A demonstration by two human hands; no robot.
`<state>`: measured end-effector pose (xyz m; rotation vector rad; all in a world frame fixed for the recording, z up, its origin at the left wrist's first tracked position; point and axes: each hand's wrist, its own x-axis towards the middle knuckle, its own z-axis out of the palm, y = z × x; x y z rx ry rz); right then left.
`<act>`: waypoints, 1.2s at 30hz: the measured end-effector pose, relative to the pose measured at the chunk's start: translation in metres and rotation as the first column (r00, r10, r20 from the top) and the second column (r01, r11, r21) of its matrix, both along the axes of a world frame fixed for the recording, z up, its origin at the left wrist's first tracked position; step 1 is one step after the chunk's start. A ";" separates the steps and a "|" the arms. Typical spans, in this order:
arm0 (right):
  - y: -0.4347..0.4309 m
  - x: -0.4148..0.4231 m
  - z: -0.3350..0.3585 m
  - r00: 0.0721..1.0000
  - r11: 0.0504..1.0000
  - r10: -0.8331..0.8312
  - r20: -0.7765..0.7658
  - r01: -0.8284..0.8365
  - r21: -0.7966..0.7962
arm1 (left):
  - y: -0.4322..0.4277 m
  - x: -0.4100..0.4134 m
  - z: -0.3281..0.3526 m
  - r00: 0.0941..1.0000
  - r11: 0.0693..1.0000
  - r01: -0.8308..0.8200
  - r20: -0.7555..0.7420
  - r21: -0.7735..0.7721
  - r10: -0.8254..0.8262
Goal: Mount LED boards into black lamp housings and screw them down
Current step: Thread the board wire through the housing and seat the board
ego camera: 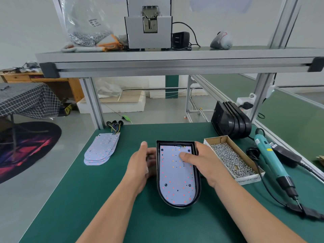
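A black lamp housing [197,188] lies flat on the green mat in front of me. A white LED board [177,183] with red and orange dots sits inside it. My right hand [204,162] grips the housing's right wall, its thumb pressing down on the board's upper part. My left hand [142,165] is cupped against the housing's left wall, thumb raised. A stack of further LED boards [100,149] with wires lies at the left. More black housings [231,120] lean together at the back right.
A cardboard box of screws [231,159] stands just right of the housing. A teal electric screwdriver [270,156] with its cable lies at the far right. An aluminium shelf [175,62] crosses overhead, carrying a grey machine and a bag of screws.
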<state>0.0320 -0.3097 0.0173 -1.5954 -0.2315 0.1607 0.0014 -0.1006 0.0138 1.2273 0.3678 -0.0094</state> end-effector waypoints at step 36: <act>-0.014 0.025 -0.003 0.989 0.714 0.034 0.145 0.078 -0.695 | 0.017 -0.011 -0.011 0.908 0.457 0.165 0.046 0.874 -0.417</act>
